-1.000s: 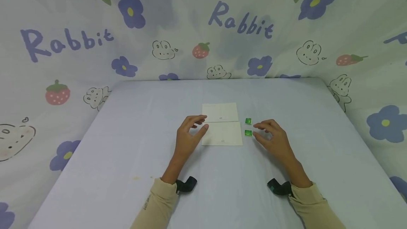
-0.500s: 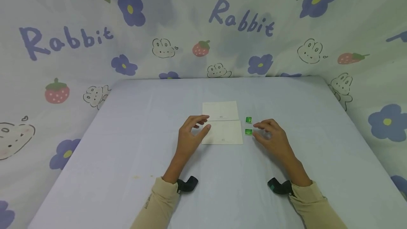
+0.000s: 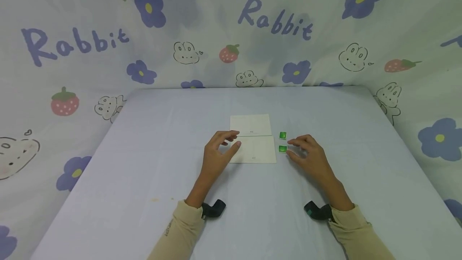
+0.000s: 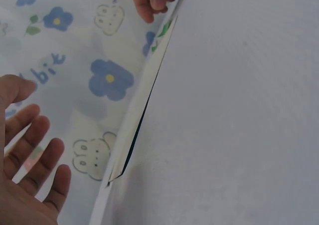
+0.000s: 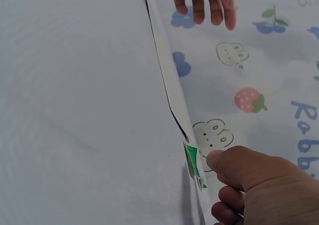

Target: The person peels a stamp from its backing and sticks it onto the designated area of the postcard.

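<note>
Two cream-coloured cards (image 3: 254, 149) lie flat on the table, one behind the other with their long edges meeting. Each bears a tiny mark too small to read. Over their left side hovers my left hand (image 3: 217, 152), fingers loosely bent, thumb apart, holding nothing; the left wrist view shows its spread fingers (image 4: 44, 160). Two small green squares with pale edges, a nearer one (image 3: 282, 149) and a farther one (image 3: 283, 135), sit just right of the cards. My right hand (image 3: 311, 155) is beside them, thumb tip close to the nearer square, with nothing visibly gripped.
A white cloth covers the table (image 3: 119, 179), with faint yellowish stains (image 3: 155, 200) at the left. Behind and at the sides hangs a curtain (image 3: 205, 23) printed with rabbits, flowers and strawberries. Black wrist cameras (image 3: 215, 208) sit at both cuffs.
My left hand has shifted slightly right, farther over the cards. The head view has tilted a little, so the scene sits slightly higher. The right hand, cards and green squares look unmoved.
</note>
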Tool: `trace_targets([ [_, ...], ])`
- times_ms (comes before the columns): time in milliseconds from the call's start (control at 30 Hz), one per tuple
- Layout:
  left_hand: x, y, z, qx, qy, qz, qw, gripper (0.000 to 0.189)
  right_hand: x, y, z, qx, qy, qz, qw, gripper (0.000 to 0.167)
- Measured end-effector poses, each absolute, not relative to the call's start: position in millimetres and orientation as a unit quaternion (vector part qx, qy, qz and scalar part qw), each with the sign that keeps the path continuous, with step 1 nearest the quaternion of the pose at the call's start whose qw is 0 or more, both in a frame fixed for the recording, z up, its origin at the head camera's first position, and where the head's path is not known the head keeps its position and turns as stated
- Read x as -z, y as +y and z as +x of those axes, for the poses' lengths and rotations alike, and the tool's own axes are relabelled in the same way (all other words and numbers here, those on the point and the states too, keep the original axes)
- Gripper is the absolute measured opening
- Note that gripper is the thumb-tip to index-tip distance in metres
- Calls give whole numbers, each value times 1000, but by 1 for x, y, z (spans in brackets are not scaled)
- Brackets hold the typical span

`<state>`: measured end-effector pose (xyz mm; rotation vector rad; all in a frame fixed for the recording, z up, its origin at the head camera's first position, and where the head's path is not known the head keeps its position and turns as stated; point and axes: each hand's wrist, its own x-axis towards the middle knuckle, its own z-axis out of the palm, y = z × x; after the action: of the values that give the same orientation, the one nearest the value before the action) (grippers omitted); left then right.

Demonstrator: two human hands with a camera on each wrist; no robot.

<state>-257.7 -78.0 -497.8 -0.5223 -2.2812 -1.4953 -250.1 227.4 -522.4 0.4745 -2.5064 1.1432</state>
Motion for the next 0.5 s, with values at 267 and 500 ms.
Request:
trace_targets([
  [267, 500, -78, -258, 532, -809, -179, 174, 31, 525, 227, -250, -409, -883, 164, 164, 30],
  [500, 496, -75, -256, 542, -802, -187, 170, 30, 521, 225, -249, -403, -892, 149, 143, 30],
])
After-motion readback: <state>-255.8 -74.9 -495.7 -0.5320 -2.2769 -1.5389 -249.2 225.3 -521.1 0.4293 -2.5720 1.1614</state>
